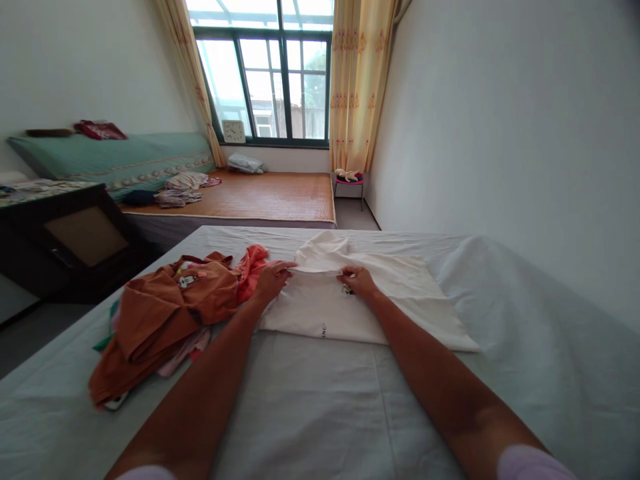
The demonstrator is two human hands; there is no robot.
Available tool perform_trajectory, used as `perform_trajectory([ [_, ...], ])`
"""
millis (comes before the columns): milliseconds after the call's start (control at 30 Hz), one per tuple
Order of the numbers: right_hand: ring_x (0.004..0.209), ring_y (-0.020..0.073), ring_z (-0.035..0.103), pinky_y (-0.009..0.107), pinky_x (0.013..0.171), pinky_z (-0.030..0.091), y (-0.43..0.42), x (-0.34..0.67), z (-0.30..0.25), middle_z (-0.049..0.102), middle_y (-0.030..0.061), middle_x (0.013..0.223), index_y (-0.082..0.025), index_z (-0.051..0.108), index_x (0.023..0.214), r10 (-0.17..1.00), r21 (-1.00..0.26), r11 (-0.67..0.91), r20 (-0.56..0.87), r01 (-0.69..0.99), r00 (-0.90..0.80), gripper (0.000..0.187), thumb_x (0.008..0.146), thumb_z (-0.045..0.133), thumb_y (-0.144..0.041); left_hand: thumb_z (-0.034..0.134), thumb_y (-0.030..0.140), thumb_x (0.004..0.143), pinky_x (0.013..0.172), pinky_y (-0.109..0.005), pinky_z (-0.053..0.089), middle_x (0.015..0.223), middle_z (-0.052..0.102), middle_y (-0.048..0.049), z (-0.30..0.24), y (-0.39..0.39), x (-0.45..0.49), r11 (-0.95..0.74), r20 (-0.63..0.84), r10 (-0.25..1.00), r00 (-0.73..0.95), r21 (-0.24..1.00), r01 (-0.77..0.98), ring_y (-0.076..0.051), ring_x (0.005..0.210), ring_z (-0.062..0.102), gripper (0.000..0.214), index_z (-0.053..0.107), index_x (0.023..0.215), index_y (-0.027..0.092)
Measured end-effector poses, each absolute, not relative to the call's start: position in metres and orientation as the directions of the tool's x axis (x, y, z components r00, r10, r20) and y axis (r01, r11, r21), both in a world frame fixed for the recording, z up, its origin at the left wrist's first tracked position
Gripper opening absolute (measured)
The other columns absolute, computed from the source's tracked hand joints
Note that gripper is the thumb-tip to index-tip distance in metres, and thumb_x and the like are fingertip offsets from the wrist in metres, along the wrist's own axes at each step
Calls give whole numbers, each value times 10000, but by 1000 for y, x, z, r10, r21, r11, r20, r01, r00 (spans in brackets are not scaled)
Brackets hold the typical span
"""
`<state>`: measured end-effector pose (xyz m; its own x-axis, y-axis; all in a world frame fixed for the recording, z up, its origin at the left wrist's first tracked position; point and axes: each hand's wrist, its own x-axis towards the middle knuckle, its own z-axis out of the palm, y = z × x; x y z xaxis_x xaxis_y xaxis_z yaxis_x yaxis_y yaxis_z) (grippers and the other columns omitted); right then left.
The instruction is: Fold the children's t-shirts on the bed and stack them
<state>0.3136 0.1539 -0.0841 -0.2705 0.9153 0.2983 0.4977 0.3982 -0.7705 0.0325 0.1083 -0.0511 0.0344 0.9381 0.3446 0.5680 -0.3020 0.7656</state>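
A cream-white shirt (pixel 420 303) with small dark print lies partly folded on the pale sheet. My left hand (pixel 273 280) pinches a folded edge of it on the left. A short way to the right, my right hand (pixel 359 281) grips the same edge between thumb and fingers, beside a small printed figure. A strip of the cloth stretches between both hands. Beyond them, one part of the shirt lies loosely bunched. Close to my left forearm is a heap of clothes with a rust-brown garment (pixel 165 307) on top and a coral-red piece (pixel 251 270) beside it.
The sheet-covered surface (pixel 310 407) fills the foreground, with a white wall (pixel 510 133) along the right. Past it stands a bed with a brown mat (pixel 280 193) and some clothes (pixel 180 190). A dark cabinet (pixel 75 233) is at left, a small stool (pixel 349 179) near the curtain.
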Motion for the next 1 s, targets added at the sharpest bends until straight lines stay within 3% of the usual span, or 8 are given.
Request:
perform_trajectory([
  [133,772,166,598,243,634,469,150,333,-71,651,23,766,-199,714,814,869,-764,490,392,420,-302,150,747,627,-301,538,298,761,565,-235,497,768,682,-35,-44,110,25,-247,232,969,87,862,443,-143,637,614,374,710,1053,138],
  [300,751,147,601,266,736,466,143,346,-51,678,25,796,-191,743,757,666,-704,621,242,345,-706,239,705,528,-99,575,178,679,688,-247,494,708,703,-25,-27,111,2,-335,49,898,438,721,607,-161,698,621,226,764,802,173],
  [400,758,147,602,286,826,442,137,338,-47,678,24,741,-190,724,652,685,-623,678,343,391,-643,354,649,423,-3,501,109,672,767,-249,479,784,724,-32,-22,110,11,-382,127,907,403,652,655,-166,770,631,258,748,697,179],
  [467,754,145,603,267,786,450,130,330,-46,678,25,778,-193,733,721,703,-614,678,380,404,-601,377,659,414,-2,475,98,676,752,-239,472,792,725,-27,-23,106,28,-398,135,900,415,645,653,-161,757,630,296,753,738,181],
  [600,768,140,613,243,749,449,119,319,-46,690,14,882,-219,742,842,639,-578,699,243,420,-730,371,691,462,-29,527,130,661,715,-226,466,755,727,-16,-30,100,50,-420,15,846,533,635,649,-172,741,634,260,759,762,188],
  [700,731,140,614,232,709,441,125,327,-44,699,2,793,-206,735,791,689,-558,655,163,510,-706,308,714,481,-51,527,160,698,729,-242,479,793,736,-34,-32,108,40,-366,57,907,417,593,717,-191,764,650,260,755,822,171],
  [833,707,140,614,230,685,450,154,359,-35,714,1,794,-194,723,834,846,-567,503,167,652,-507,271,740,495,-84,459,117,775,911,-274,442,1114,697,-107,-35,133,22,-167,213,974,75,455,875,-218,1038,628,398,678,1108,131],
  [1000,933,169,627,266,861,465,187,420,-33,712,37,1038,-201,689,1037,949,-386,314,157,868,-273,329,789,488,-120,536,182,795,931,-308,430,1153,677,-126,-49,158,37,-115,176,983,46,406,907,-235,1083,609,456,579,1248,155],
])
